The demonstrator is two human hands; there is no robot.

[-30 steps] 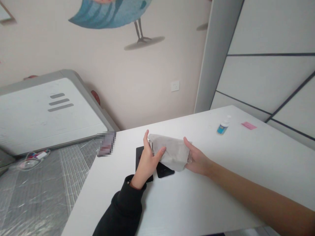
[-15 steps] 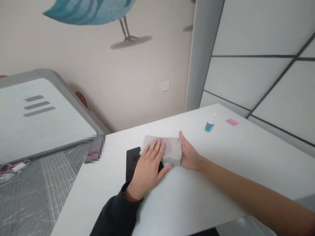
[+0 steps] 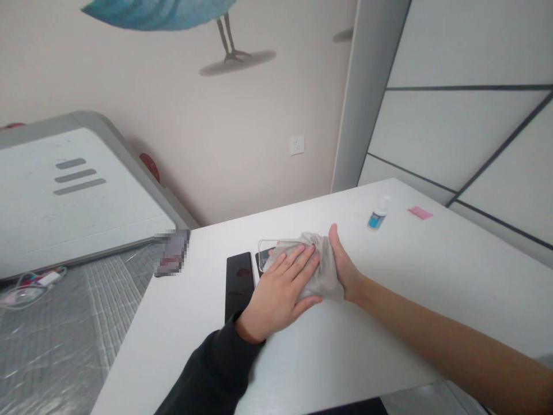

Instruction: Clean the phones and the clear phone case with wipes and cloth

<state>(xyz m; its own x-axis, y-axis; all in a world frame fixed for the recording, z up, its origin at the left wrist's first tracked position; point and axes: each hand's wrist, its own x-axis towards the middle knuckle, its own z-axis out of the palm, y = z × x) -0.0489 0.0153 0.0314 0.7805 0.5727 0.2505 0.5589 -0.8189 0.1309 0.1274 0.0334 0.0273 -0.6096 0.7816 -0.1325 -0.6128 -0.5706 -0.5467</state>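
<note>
From the head view, which looks down along both arms, the work is at the middle of the white table (image 3: 432, 276). The left hand (image 3: 280, 288), coming out of a black sleeve, lies flat and wide open on a grey cloth (image 3: 326, 274). Its fingers are stretched side by side and press down, and they grip nothing. The right hand (image 3: 345, 266) is against the right edge of the cloth with the thumb standing up. Its fingers are hidden under the bunched fabric, so I cannot tell if they close on it.

Under the cloth is a clear phone case (image 3: 263, 249). Only its far left corner shows, just beyond the left fingertips. Touching it on the left is a black phone (image 3: 239, 282), lying flat, with its near end hidden by the left wrist.

I judge the step to be rubbing the case through the cloth, with one hand pressing and the other steadying. A further stroke would call for even pressure, because the case is light and can slip on the smooth table towards the phone. The right hand also has to keep the loose fabric together.

Well apart, at the far right, stand a small bottle (image 3: 378, 214) and a pink slip (image 3: 420, 212). A blurred thing (image 3: 171, 260) is at the left edge of the table.
</note>
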